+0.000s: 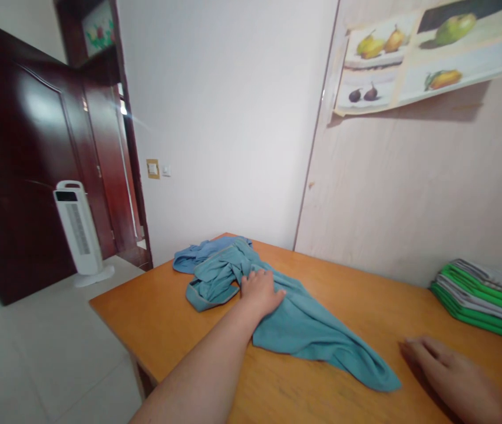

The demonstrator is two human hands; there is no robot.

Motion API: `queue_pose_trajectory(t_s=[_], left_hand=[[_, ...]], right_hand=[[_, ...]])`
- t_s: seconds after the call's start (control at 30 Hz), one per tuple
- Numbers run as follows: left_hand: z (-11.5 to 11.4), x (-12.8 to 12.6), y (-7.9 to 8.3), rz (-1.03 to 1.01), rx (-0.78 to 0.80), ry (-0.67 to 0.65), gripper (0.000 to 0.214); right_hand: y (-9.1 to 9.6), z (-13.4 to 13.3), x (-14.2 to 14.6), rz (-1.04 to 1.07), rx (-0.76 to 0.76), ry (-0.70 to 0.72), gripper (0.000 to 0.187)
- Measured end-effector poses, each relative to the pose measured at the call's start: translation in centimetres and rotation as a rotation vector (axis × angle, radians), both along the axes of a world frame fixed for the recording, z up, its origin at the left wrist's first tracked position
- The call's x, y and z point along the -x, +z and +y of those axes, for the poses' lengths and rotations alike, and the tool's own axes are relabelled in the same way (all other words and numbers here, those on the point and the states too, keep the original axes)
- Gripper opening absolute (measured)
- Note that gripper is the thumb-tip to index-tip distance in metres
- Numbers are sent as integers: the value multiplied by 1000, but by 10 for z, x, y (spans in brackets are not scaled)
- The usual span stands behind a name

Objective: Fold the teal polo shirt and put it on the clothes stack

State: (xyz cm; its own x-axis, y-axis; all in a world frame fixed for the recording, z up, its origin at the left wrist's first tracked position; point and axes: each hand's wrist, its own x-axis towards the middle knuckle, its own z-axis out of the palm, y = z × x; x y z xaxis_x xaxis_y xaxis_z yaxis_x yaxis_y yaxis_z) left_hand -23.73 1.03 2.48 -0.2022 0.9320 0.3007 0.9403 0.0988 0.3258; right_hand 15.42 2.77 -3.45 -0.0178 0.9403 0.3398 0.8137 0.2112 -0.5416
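Observation:
A teal garment (308, 330) lies crumpled across the wooden table, bunched at its far left end and drawn out to a narrow end at the near right. On its bunched part rests my left hand (260, 291), fingers bent into the cloth and the thumb out to the side. My right hand (454, 371) is low over the table at the right, a little apart from the garment's narrow end. Its fingers are loosely bent, with nothing visible in them. Behind the teal garment lies a crumpled blue garment (202, 253).
The orange-brown table (162, 330) meets the wall at the back. A stack of folded green and grey cloths (489, 300) sits at its right. A white tower heater (78, 229) stands on the floor near a dark red door (16, 153). Fruit pictures (410, 65) hang above.

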Motion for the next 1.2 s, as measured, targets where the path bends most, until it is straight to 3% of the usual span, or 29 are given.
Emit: queue_pose_trajectory(t_s=[0.1, 0.2, 0.27, 0.33, 0.43, 0.5, 0.57, 0.63, 0.7, 0.83, 0.9, 0.97, 1.07, 1.2], left_hand=[[5, 0, -5, 52, 68, -53, 36], [6, -6, -6, 69, 53, -146, 16], [4, -12, -6, 61, 43, -261, 15], [0, -22, -5, 11, 39, -473, 15], [-14, -42, -1, -132, 137, -912, 16], [-25, -54, 3, -258, 325, -1147, 10], [-35, -61, 10, -463, 571, -1241, 14], [-40, -62, 17, -670, 673, -1194, 26], [-38, -57, 24, -767, 547, -1049, 31], [-23, -43, 26, -554, 40, -626, 32], [-18, -37, 22, -370, -69, -489, 40], [-16, -35, 15, -232, -49, -456, 57], [-19, -36, 8, -111, 50, -534, 65], [-19, -37, 7, -21, 45, -613, 32]], right_hand=[[8, -11, 11, -14, 121, 88, 34], [12, -20, 19, 14, 136, 157, 36], [13, -24, 23, 38, 139, 192, 36], [15, -26, 26, 65, 123, 206, 36], [17, -27, 26, 94, 93, 193, 38], [19, -27, 25, 99, 91, 182, 42], [20, -26, 24, 104, 99, 182, 45], [21, -26, 24, 119, 100, 185, 45], [22, -27, 28, 136, 109, 207, 45], [24, -35, 43, 175, 120, 307, 43], [24, -41, 51, 179, 133, 332, 45], [25, -47, 59, 149, 169, 354, 50], [28, -54, 66, 66, 176, 422, 48], [32, -57, 69, -43, 163, 501, 20]])
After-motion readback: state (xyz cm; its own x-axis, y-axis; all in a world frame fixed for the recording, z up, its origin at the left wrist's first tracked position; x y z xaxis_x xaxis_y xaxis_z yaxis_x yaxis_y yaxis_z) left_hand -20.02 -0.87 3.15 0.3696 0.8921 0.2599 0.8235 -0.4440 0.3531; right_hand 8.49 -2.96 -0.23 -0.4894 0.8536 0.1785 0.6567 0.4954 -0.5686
